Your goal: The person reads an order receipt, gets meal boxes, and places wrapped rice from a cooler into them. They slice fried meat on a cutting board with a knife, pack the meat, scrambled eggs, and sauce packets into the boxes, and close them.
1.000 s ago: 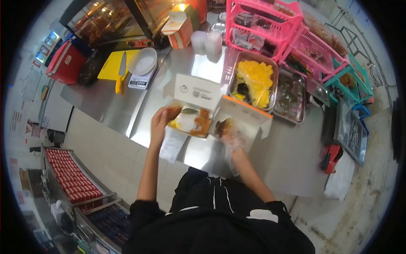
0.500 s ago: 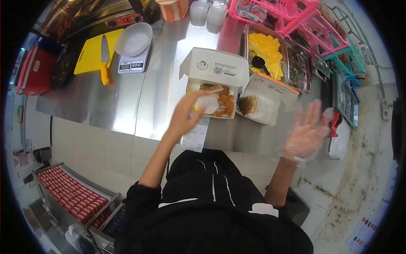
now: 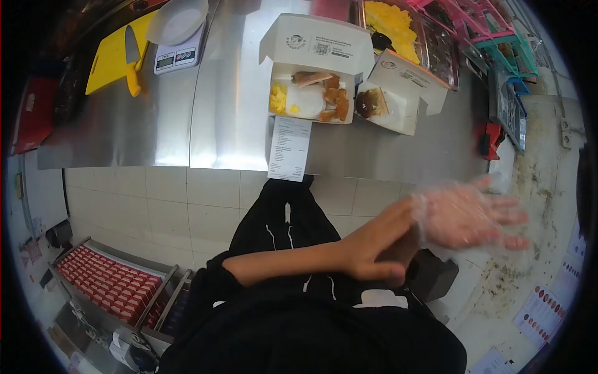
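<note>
Below the desk [image 3: 218, 124] edge, your hands meet at your waist.
Your left hand [image 3: 374, 246] grips the right wrist, fingers clamped at the cuff of the plastic glove [image 3: 436, 215] — your right hand [image 3: 467, 218] wears it, fingers spread; open meal box [image 3: 311, 93] well apart.

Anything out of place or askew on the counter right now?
The receipt hangs over the counter edge below the open meal box, loose. The left hand grips the gloved right hand at the wrist, away from the food. No spills visible.
</note>
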The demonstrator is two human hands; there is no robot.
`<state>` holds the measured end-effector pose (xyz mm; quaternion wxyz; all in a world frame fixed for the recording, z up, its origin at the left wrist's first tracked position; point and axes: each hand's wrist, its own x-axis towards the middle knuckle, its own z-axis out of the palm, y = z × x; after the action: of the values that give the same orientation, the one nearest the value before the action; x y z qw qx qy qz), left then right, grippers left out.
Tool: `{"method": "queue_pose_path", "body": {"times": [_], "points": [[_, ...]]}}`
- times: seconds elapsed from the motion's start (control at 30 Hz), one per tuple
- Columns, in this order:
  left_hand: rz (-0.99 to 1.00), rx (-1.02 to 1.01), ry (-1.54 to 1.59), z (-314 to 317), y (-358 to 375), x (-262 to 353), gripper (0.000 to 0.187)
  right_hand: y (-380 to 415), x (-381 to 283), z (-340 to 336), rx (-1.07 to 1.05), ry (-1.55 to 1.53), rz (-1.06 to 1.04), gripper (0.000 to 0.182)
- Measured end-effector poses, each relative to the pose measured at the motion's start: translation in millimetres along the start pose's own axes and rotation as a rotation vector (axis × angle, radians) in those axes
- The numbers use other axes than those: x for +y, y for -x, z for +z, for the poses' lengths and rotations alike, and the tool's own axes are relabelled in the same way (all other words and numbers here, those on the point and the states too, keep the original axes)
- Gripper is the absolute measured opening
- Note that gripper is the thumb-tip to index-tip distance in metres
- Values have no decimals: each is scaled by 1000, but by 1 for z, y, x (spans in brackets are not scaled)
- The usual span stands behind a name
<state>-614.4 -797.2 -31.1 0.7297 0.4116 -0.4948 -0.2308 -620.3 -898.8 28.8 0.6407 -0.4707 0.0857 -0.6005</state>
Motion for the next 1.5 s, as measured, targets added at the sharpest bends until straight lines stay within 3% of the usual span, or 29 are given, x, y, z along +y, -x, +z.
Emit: {"method": "queue_pose_path", "body": {"times": [0.07,0.17,0.3,0.37,0.43,0.5,0.53,0.57,0.63,0.67,0.73,0.8,0.83,0.87,0.9,0.93,0.97,1.03,1.07,1.13,1.23,1.27,1.3,1.33,1.37,1.4,1.43,1.47,1.5], "points": [[-164,221,256,-11,11,6,75,24,-1,6,-42,13,92,46],[-255,284,182,-38,42,30,75,65,4,24,-116,59,284,46],[-133,232,-4,-98,79,41,79,133,46,72,-272,141,672,47],[-299,293,172,-150,102,45,76,174,92,109,-375,178,909,47],[-397,625,269,-234,141,40,62,225,145,159,-520,188,1160,47],[-297,1085,218,-343,188,61,48,285,174,220,-786,139,1374,47],[-189,1257,170,-384,191,96,49,310,172,254,-989,94,1374,48],[-83,1420,100,-425,194,131,52,330,167,283,-1162,5,939,47],[138,1533,-454,-495,221,171,54,327,175,318,-1478,123,805,49],[137,1521,-467,-525,228,180,54,337,202,322,-1376,327,619,50],[73,1632,-1097,-578,235,183,53,343,266,333,-1184,764,276,50],[7,1584,-1347,-624,222,163,55,334,319,349,-1051,1077,37,50],[-310,1471,-1231,-661,235,134,59,331,340,357,-1009,1154,-61,50],[-448,1289,-1241,-683,234,113,60,326,354,366,-996,1162,-75,50],[-564,1096,-1244,-705,232,93,62,321,366,375,-1108,1277,74,50],[-518,854,-1370,-704,215,78,60,316,377,378,-1217,1391,239,50],[-506,852,-1360,-701,206,73,60,321,388,376,-1208,1403,229,50],[-1315,238,-1408,-694,194,68,55,325,406,373,-1128,1241,333,45],[-1300,241,-1407,-699,201,61,55,324,402,371,-1122,1247,321,45],[-945,345,-1542,-707,219,56,51,329,385,360,-1042,1117,264,45],[-890,33,-1703,-713,208,78,46,330,384,349,-1073,1028,57,43],[-847,-103,-1760,-725,208,76,45,327,392,352,-1131,1006,113,41],[-960,-101,-1529,-742,211,71,46,325,400,359,-1183,984,173,40],[-1236,-132,-1399,-699,166,116,46,324,399,365,-1195,1005,192,38],[-1112,-196,-1461,-726,188,97,42,325,396,371,-1207,1021,211,36],[-911,-136,-1552,-743,219,84,44,328,400,375,-1229,1130,124,36],[-940,-94,-1610,-722,212,96,45,332,406,377,-1257,1235,39,37],[-974,-42,-1667,-694,200,111,46,340,412,376,-1117,1263,-125,36],[-828,105,-1590,-672,195,115,45,344,413,370,-981,1281,-284,35]]}}
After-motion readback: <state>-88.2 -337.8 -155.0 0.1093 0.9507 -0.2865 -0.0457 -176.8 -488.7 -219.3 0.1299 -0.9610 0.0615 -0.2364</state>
